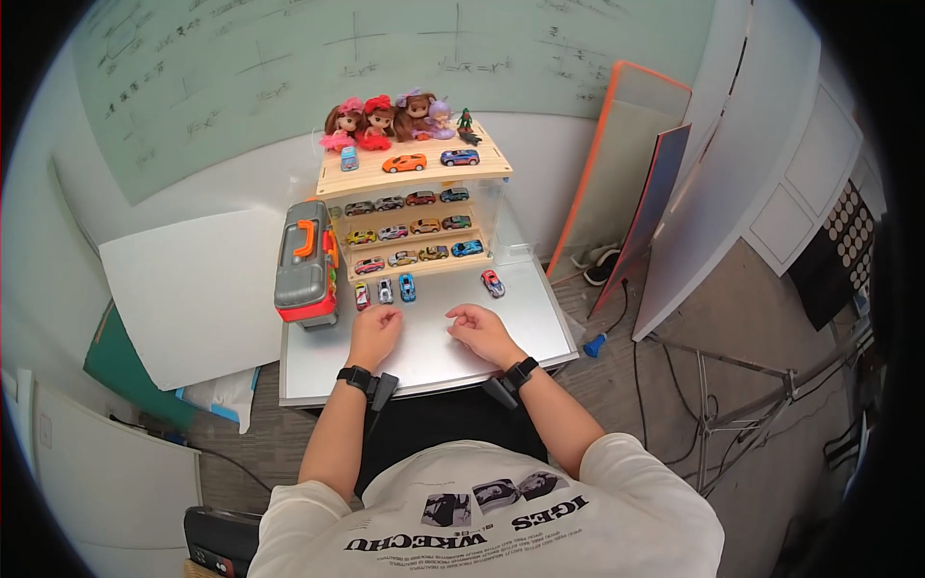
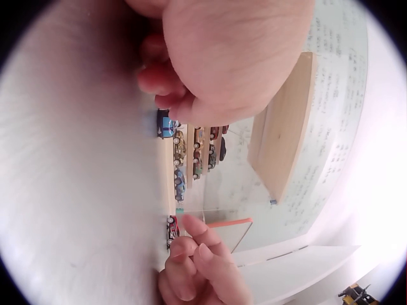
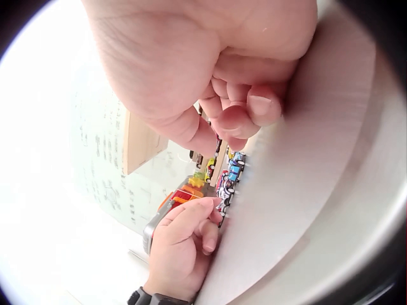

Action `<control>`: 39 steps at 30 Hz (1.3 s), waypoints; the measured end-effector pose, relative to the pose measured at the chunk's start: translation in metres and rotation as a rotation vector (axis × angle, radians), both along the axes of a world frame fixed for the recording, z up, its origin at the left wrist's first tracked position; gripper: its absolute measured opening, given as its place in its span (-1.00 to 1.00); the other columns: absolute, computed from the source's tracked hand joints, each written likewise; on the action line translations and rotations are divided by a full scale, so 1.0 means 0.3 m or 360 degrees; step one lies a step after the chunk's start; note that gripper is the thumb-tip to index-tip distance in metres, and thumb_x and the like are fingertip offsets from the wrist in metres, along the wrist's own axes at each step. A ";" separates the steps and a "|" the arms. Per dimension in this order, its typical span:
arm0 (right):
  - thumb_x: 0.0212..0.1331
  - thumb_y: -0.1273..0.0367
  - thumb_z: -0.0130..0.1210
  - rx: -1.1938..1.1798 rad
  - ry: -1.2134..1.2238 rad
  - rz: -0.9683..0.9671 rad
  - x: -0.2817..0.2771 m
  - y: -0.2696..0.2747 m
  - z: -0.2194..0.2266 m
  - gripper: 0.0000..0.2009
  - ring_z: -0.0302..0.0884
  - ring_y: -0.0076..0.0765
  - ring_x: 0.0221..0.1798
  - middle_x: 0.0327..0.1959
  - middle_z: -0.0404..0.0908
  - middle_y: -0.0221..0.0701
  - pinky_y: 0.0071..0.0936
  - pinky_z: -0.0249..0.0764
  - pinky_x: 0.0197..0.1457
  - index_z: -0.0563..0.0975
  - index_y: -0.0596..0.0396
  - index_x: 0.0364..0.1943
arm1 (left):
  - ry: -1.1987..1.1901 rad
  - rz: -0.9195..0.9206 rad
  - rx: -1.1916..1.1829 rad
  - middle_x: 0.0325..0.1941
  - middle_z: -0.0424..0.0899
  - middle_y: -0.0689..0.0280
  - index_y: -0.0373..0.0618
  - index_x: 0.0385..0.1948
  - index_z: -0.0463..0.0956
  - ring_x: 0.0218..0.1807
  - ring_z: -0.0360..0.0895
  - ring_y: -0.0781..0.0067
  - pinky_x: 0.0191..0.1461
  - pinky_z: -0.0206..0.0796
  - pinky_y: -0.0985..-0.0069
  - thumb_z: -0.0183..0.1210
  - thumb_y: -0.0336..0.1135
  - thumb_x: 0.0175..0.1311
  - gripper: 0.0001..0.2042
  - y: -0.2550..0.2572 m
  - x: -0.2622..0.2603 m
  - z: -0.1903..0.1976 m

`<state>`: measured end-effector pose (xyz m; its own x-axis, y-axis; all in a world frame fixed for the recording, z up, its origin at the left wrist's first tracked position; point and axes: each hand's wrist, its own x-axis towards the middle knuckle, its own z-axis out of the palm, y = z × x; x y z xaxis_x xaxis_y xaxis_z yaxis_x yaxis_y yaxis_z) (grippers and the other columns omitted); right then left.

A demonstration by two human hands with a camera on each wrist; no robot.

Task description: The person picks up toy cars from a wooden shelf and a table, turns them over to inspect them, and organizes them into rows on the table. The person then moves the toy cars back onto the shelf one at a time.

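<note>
My left hand (image 1: 376,334) rests on the silver tabletop (image 1: 424,361), its fingers loosely curled around nothing, just below a blue toy car (image 1: 407,287), a white one (image 1: 385,290) and a red-and-yellow one (image 1: 362,295). To the right, my right hand (image 1: 480,334) lies with loosely bent fingers, also holding nothing; beyond it is a red car (image 1: 492,282). The left wrist view shows the left hand (image 2: 235,57) large at the top and the right hand (image 2: 203,267) below. Both hands are apart in the right wrist view, right (image 3: 203,63) and left (image 3: 181,244).
A wooden shelf (image 1: 332,183) holds rows of toy cars, with dolls (image 1: 378,120), an orange car (image 1: 404,163) and other toys on top. A grey toolbox (image 1: 306,255) with an orange handle stands left of it. A stand (image 1: 752,405) and cables are at the right.
</note>
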<state>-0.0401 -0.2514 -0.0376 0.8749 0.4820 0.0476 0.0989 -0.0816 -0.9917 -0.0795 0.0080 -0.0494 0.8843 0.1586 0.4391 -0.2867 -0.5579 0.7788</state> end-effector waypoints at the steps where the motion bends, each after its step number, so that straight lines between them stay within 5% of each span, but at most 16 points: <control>1: 0.35 0.52 0.24 0.0005 0.0005 -0.0007 0.001 -0.002 0.002 -0.71 0.45 -0.78 -0.37 -0.34 0.51 -0.66 -0.75 0.39 -0.32 0.60 0.19 0.12 | 0.0008 0.0025 -0.0035 -0.42 0.69 0.17 -0.25 -0.30 0.73 -0.40 0.63 0.30 -0.27 0.46 0.40 0.33 -0.39 0.26 -0.88 -0.002 0.000 -0.002; 7: 0.30 0.46 0.30 0.0074 0.0215 0.0005 0.015 -0.022 0.009 -0.74 0.54 -0.71 -0.28 -0.32 0.61 -0.59 -0.69 0.50 -0.17 0.65 0.17 0.04 | 0.0102 0.0051 -0.0051 -0.43 0.68 0.19 -0.24 -0.32 0.73 -0.41 0.61 0.31 -0.28 0.44 0.41 0.34 -0.39 0.24 -0.89 -0.002 -0.005 0.006; 10: 0.23 0.43 0.32 -0.0062 0.0330 -0.0226 0.052 -0.048 0.047 -0.71 0.62 -0.55 -0.27 -0.25 0.68 -0.43 -0.57 0.56 -0.14 0.65 0.21 0.02 | 0.0035 0.0058 0.0017 -0.44 0.67 0.19 -0.22 -0.34 0.73 -0.41 0.61 0.29 -0.29 0.44 0.37 0.33 -0.39 0.24 -0.90 -0.009 -0.011 0.020; 12: 0.14 0.41 0.31 -0.0398 -0.0408 -0.0793 0.110 -0.078 0.029 -0.65 0.69 -0.21 -0.21 -0.11 0.70 -0.17 -0.33 0.63 -0.06 0.64 0.27 0.02 | 0.0067 0.0066 0.0008 -0.45 0.67 0.19 -0.22 -0.35 0.72 -0.41 0.61 0.28 -0.29 0.44 0.36 0.33 -0.39 0.24 -0.90 -0.014 -0.016 0.030; 13: 0.11 0.39 0.30 -0.0533 -0.0763 -0.0892 0.129 -0.090 0.054 -0.61 0.68 0.14 -0.13 -0.01 0.65 0.02 -0.09 0.63 0.03 0.62 0.30 0.03 | 0.0082 0.0047 0.0010 -0.45 0.66 0.19 -0.22 -0.35 0.72 -0.41 0.61 0.26 -0.29 0.44 0.34 0.33 -0.39 0.24 -0.91 -0.016 -0.017 0.036; 15: 0.14 0.33 0.30 -0.0976 -0.1019 -0.1083 0.136 -0.088 0.108 -0.64 0.65 0.26 -0.09 -0.03 0.62 0.08 -0.01 0.61 0.06 0.62 0.30 -0.05 | 0.0087 0.0041 0.0029 -0.45 0.65 0.19 -0.22 -0.35 0.71 -0.42 0.60 0.24 -0.29 0.44 0.34 0.33 -0.40 0.24 -0.91 -0.016 -0.021 0.048; 18: 0.14 0.27 0.31 -0.1382 -0.0637 -0.0959 0.178 -0.096 0.116 -0.66 0.65 0.29 -0.07 -0.08 0.61 0.09 0.03 0.60 0.04 0.61 0.30 -0.14 | 0.0063 0.0005 0.0040 -0.47 0.63 0.21 -0.22 -0.35 0.71 -0.44 0.57 0.27 -0.31 0.41 0.36 0.33 -0.42 0.23 -0.92 -0.016 -0.019 0.056; 26: 0.13 0.24 0.30 -0.1178 -0.0528 -0.0498 0.215 0.052 0.159 -0.68 0.67 0.31 -0.25 -0.37 0.67 0.13 0.07 0.58 -0.11 0.62 0.33 -0.42 | 0.0057 -0.0049 0.0022 -0.49 0.60 0.22 -0.22 -0.35 0.70 -0.46 0.54 0.27 -0.33 0.38 0.36 0.33 -0.45 0.22 -0.94 -0.014 -0.019 0.070; 39: 0.19 0.11 0.35 -0.1340 -0.0570 -0.0169 0.250 0.227 0.181 -0.56 0.72 0.28 -0.24 -0.35 0.72 0.11 0.01 0.65 -0.13 0.61 0.33 -0.29 | 0.0146 -0.0078 0.0019 -0.44 0.65 0.22 -0.21 -0.34 0.70 -0.48 0.58 0.28 -0.35 0.42 0.39 0.30 -0.47 0.23 -0.96 -0.013 -0.026 0.094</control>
<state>0.0349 -0.1834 0.0166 0.9172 0.3984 -0.0062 0.3392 -0.7890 -0.5124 -0.0871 0.0040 -0.0214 0.9275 0.1097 0.3574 -0.2414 -0.5543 0.7966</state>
